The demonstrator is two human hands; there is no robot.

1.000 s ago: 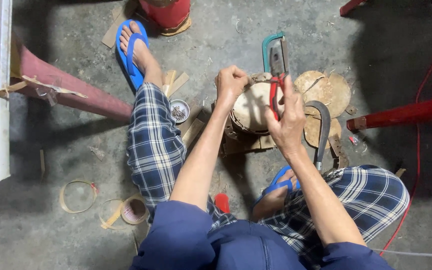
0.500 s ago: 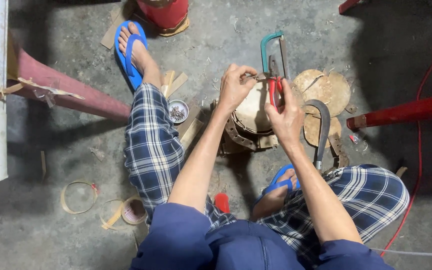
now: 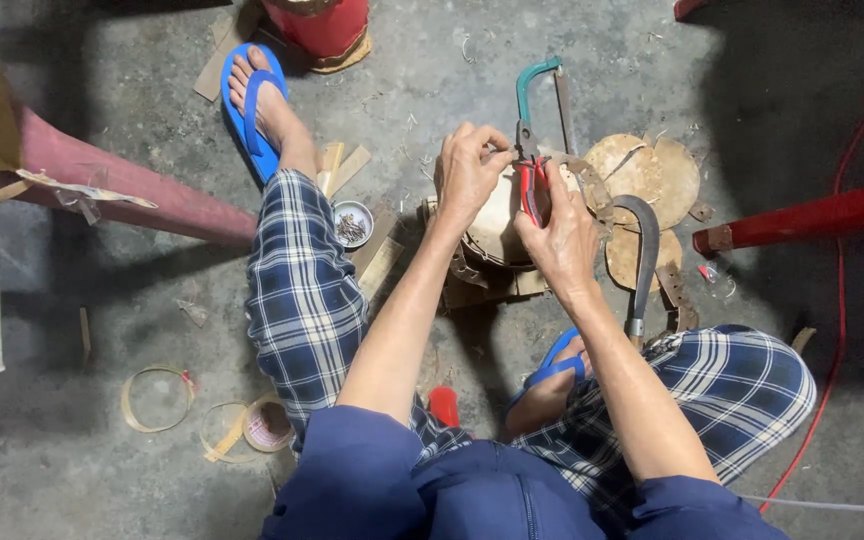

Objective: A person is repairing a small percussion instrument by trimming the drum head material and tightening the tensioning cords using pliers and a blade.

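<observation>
My right hand (image 3: 560, 232) grips red-handled pliers (image 3: 530, 178), jaws pointing away from me at the rim of a round wooden piece (image 3: 497, 225) on the floor between my legs. My left hand (image 3: 467, 172) rests on top of that round piece, fingertips pinched at the pliers' jaws. What is pinched there is too small to tell. A teal-framed hacksaw (image 3: 544, 95) lies just beyond the hands.
A curved sickle-like blade (image 3: 645, 255) and flat wooden discs (image 3: 642, 170) lie to the right. A small tin of nails (image 3: 352, 224) sits by my left knee. Strip coils (image 3: 157, 398) lie lower left. Red bars (image 3: 812, 215) and a red cable (image 3: 837, 300) are at right.
My left hand has shifted right from the round piece's left edge to the pliers' jaws. My right hand with the pliers has stayed nearly in place.
</observation>
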